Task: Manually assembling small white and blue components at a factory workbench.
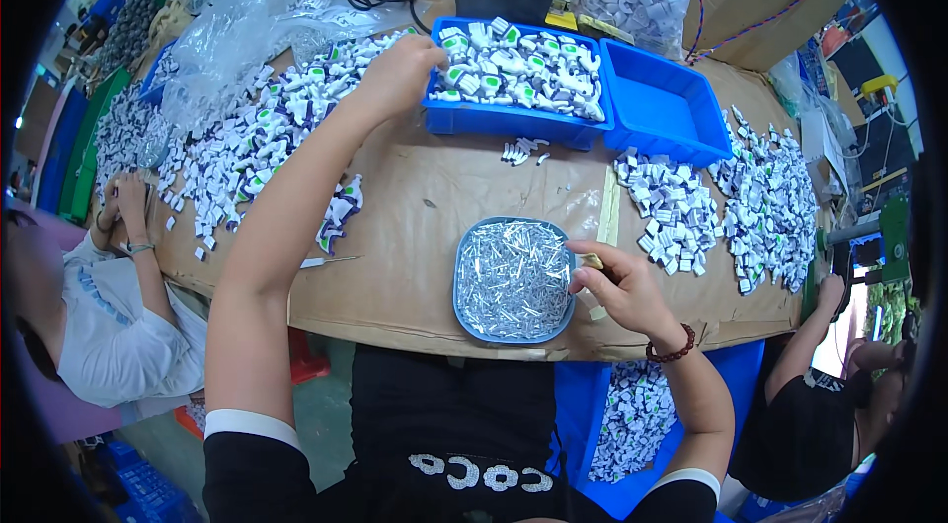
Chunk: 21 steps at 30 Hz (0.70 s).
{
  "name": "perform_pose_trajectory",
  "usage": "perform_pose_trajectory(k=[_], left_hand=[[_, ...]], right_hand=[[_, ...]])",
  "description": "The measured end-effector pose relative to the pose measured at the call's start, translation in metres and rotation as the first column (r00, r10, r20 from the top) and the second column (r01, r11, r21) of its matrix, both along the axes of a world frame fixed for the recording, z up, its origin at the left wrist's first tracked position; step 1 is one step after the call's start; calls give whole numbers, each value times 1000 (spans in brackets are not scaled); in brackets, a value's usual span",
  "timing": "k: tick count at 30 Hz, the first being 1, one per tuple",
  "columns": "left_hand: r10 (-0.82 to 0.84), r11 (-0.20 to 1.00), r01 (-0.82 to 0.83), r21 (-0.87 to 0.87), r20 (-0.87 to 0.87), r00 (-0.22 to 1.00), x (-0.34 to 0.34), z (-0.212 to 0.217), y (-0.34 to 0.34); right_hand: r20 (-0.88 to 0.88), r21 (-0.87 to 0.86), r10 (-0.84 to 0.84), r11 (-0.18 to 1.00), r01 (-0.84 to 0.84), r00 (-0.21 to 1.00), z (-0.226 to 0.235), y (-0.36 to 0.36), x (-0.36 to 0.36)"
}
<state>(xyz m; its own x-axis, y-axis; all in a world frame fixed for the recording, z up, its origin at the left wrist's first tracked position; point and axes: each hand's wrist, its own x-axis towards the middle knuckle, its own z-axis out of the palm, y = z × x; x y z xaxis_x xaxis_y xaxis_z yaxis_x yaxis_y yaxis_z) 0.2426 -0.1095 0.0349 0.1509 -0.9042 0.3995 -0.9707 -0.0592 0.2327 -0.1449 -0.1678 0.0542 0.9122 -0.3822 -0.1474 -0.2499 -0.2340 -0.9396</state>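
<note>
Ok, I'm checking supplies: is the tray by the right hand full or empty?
The tray isn't empty: shiny pins cover its floor nearly wall to wall. How deep, I cannot tell.

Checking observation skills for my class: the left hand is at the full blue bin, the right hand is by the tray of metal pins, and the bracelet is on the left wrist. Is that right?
Not quite: the bracelet is on the right wrist, as the head view shows. The left hand is at the full blue bin, and the right hand is by the tray.

Brown tbl (pixel 395 207) w/ blue bins (pixel 518 123), pin tray (pixel 509 338), wht pcs (pixel 660 212).
</note>
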Motion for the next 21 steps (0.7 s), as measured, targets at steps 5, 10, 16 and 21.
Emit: perform_pose_trajectory(k=[5,10,16,21], left_hand=[[-38,994,45,-99,65,997,-2,5,6],[-78,996,77,-49,-12,997,-10,4,-7],[95,995,-95,3,56,994,-9,-7,-4],[199,967,-204,-149,-53,979,11,-5,4]], right_hand=[[-22,-329,79,941,-82,997,-10,7,2],[-25,-414,149,899,-146,989,-17,15,10],[-43,-514,208,834,-200,977,-24,15,8],[-139,-720,275,632,-287,951,-29,21,11]])
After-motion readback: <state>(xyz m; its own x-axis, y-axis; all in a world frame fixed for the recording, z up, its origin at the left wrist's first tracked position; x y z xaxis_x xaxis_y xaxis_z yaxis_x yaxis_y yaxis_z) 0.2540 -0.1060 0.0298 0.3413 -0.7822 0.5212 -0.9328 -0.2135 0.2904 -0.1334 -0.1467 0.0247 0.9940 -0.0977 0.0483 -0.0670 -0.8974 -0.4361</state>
